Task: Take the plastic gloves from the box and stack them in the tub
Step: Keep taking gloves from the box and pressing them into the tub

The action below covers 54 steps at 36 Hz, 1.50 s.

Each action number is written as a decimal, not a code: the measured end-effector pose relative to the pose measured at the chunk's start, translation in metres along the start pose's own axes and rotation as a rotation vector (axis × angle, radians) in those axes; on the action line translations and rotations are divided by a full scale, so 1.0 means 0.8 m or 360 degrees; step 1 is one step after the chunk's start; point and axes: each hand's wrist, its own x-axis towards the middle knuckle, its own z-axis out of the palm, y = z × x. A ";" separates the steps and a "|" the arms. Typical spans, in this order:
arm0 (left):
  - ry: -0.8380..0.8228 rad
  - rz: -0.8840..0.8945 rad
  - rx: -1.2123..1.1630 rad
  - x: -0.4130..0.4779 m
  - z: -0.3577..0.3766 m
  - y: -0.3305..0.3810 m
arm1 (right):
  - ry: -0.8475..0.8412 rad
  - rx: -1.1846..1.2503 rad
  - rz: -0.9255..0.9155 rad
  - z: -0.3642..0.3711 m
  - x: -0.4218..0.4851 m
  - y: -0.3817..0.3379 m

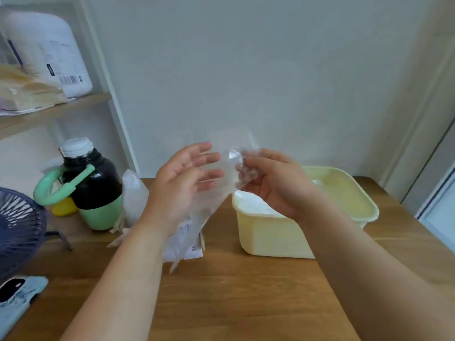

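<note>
clear plastic: one glove (227, 166) is up in the air between both hands, above the counter (234, 303) and roughly over the gap between box (194, 252) and tub (270, 239). it's not in the tub yet.

right hand (268, 185): grip clamped on the crumpled upper end, fingers curled round the film. left hand (182, 180): grip apart, fingers straight and spread, palm turned toward the film, fingertips against it.

my read – right is the anchor and left is spreading the sheet so it goes down flat and stacks. the film looks thin and clingy, so i'd expect it to bunch if dropped as is.

the glove's lower end hangs toward the box, which sits on the counter just under the left wrist. can't tell whether it's free of the box.

both forearms come in from the bottom edge, raised, with the hands at about the same height and close together. the right one is above the tub's near-left corner.

the tub is pale yellow and open, to the right of the box. a whitish layer (251, 205) lies inside – probably gloves already stacked. step in hand: straighten, then lay down. can't judge the count.
</note>
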 end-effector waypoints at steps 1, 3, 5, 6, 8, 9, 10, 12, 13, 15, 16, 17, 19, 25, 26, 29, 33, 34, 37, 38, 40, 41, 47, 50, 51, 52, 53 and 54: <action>0.0067 0.0047 0.0168 0.003 0.002 -0.004 | 0.0024 0.0034 -0.0003 -0.006 -0.001 -0.003; 0.0065 0.0086 0.0576 0.009 0.010 -0.013 | 0.0074 0.0110 -0.0009 -0.019 -0.004 -0.010; -0.0008 0.0003 0.0761 0.015 0.020 -0.025 | 0.0116 0.0159 -0.0022 -0.032 -0.006 -0.017; -0.0015 -0.0050 0.0775 0.016 0.026 -0.030 | 0.0133 0.0172 -0.0033 -0.039 -0.006 -0.019; 0.0016 -0.0109 0.0756 0.019 0.036 -0.040 | 0.0159 0.0188 -0.0043 -0.052 -0.006 -0.022; 0.0033 -0.0132 0.0739 0.021 0.039 -0.044 | 0.0176 0.0197 -0.0048 -0.057 -0.007 -0.023; 0.0046 -0.0153 0.0718 0.022 0.040 -0.047 | 0.0188 0.0204 -0.0048 -0.061 -0.008 -0.024; 0.0024 -0.0186 0.0700 0.026 0.043 -0.051 | 0.0253 0.0197 -0.0029 -0.070 -0.010 -0.024; 0.0001 -0.0176 0.0714 0.028 0.045 -0.053 | 0.0313 0.0162 -0.0013 -0.075 -0.010 -0.024; -0.0009 -0.0060 0.0842 0.031 0.049 -0.054 | 0.0473 -0.0001 0.0034 -0.084 -0.009 -0.023; 0.0005 0.0042 0.0959 0.033 0.054 -0.054 | 0.0570 -0.0096 0.0063 -0.089 -0.009 -0.023; 0.0019 0.0166 0.1076 0.034 0.058 -0.053 | 0.0667 -0.0180 0.0095 -0.096 -0.008 -0.023; -0.0047 0.0354 0.1238 0.038 0.068 -0.051 | 0.0851 -0.0360 0.0173 -0.111 -0.009 -0.023; -0.0858 0.0056 0.1991 0.046 0.108 -0.052 | 0.1078 -0.1130 0.0373 -0.150 -0.019 -0.022; -0.0947 -0.0014 0.2065 0.049 0.115 -0.054 | 0.1077 -0.1201 0.0390 -0.152 -0.022 -0.024; -0.1146 -0.0133 0.2229 0.061 0.131 -0.055 | 0.0984 -0.1479 0.0313 -0.154 -0.030 -0.031; -0.1394 -0.0264 0.2118 0.075 0.145 -0.047 | 0.0912 -0.1898 -0.0068 -0.148 -0.035 -0.037; -0.1429 -0.0305 0.2056 0.078 0.147 -0.047 | 0.0925 -0.1989 -0.0169 -0.148 -0.033 -0.038; -0.1479 -0.0320 0.2095 0.085 0.150 -0.056 | 0.0798 -0.2095 -0.0182 -0.146 -0.025 -0.039; -0.1496 -0.0333 0.2097 0.086 0.151 -0.059 | 0.0693 -0.2167 -0.0069 -0.148 -0.020 -0.036; -0.1533 -0.0353 0.2073 0.088 0.154 -0.065 | 0.0417 -0.2394 0.0230 -0.154 -0.013 -0.029; -0.1544 -0.0345 0.2090 0.088 0.155 -0.069 | 0.0294 -0.2485 0.0369 -0.156 -0.010 -0.024; -0.1612 -0.0413 0.2459 0.097 0.157 -0.086 | -0.0052 -0.2681 0.0865 -0.160 -0.003 -0.012; -0.1687 -0.0409 0.2673 0.099 0.156 -0.097 | -0.0188 -0.2703 0.1095 -0.163 0.001 -0.005; -0.1677 -0.0450 0.2681 0.101 0.154 -0.103 | -0.0228 -0.2711 0.1138 -0.163 0.001 -0.004; -0.1645 -0.0497 0.2653 0.102 0.153 -0.105 | -0.0247 -0.2717 0.1161 -0.163 0.002 -0.004; -0.1611 -0.0505 0.2597 0.101 0.152 -0.106 | -0.0244 -0.2722 0.1162 -0.163 0.003 -0.004; -0.1567 -0.0502 0.2508 0.099 0.151 -0.103 | -0.0210 -0.2720 0.1143 -0.163 0.002 -0.004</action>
